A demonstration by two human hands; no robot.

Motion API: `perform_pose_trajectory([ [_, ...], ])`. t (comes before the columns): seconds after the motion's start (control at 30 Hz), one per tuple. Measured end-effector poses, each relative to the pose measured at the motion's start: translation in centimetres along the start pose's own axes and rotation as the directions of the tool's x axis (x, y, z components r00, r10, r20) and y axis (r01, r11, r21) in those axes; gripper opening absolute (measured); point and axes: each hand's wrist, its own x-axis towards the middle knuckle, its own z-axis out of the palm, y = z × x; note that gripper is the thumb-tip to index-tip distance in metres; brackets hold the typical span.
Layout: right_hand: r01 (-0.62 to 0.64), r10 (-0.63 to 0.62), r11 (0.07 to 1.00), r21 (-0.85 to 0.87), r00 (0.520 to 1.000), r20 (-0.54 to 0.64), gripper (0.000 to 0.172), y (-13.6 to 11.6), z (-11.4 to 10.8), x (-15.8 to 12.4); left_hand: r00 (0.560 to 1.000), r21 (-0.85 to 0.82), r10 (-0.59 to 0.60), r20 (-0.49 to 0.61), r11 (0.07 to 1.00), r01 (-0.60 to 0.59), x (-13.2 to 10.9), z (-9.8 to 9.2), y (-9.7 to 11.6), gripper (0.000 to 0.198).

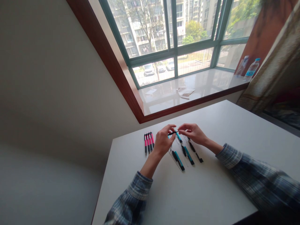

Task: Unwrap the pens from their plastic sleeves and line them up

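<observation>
Wall (47,93) fills the far left of my feed, plain and shaded, up to a reddish-brown window frame (112,65). Next, on the white table (199,193), I see pink-and-black pens (148,142) lying side by side in a neat row, just left of the left hand (162,139). That hand pinches a slim black piece (172,133) between thumb and fingers, holding it above the table, roughly level and pointing right.

Below the hands I make out teal barrels (178,158) with black ends, dark grips (184,151) and thin pale rods (176,161), laid in slanting groups. Another teal barrel (179,137) lies partly hidden between the hands.

The right hand (193,132) comes in from the right, thumb and fingers drawn close together at the slim black piece's far end; from here I cannot tell whether they grip it. Black pen parts (192,147) lie just below this hand. Farther right, two clear bottles (252,70) stand on the windowsill (161,97), beside a patterned curtain (264,62).
</observation>
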Motion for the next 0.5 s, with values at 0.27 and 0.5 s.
perform_pose_trajectory([
  [0.27,0.038,-0.034,0.98,-0.196,0.999,0.022,0.039,-0.35,-0.1,-0.21,1.0,0.002,0.0,0.009,1.0,0.0,0.0,0.13,0.06,0.035],
  [0.5,0.063,-0.061,0.977,-0.205,0.998,0.016,0.032,-0.16,-0.11,-0.28,1.0,0.001,0.002,0.013,1.0,-0.002,0.03,0.2,0.12,0.034],
])
